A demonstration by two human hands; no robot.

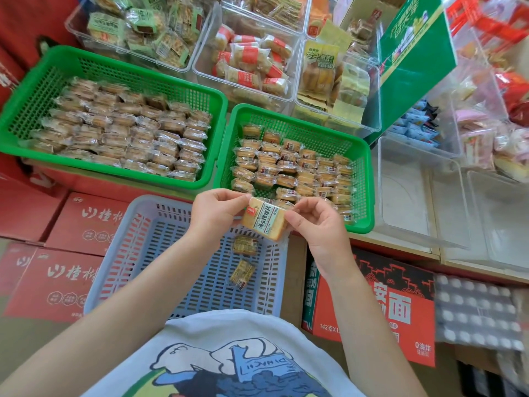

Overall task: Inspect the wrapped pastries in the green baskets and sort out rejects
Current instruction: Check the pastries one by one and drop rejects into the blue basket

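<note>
We hold one wrapped pastry (264, 220) above the grey basket (137, 224), label up for reading, left hand (214, 213) and right hand (317, 224) fingers pinching its wrapper ends. Two packets (243, 259) lying in that basket are probably rejects, kept apart from the right green basket (363, 179) just beyond it.

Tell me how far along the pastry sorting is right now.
Early, it seems. Done: two wrapped pastries lie in the blue-grey basket, presumably rejects. In hand: the left hand and right hand pinch one wrapped pastry by its ends. Left: the left green basket and the right green basket each hold many packs; which are checked can't be told.
</note>
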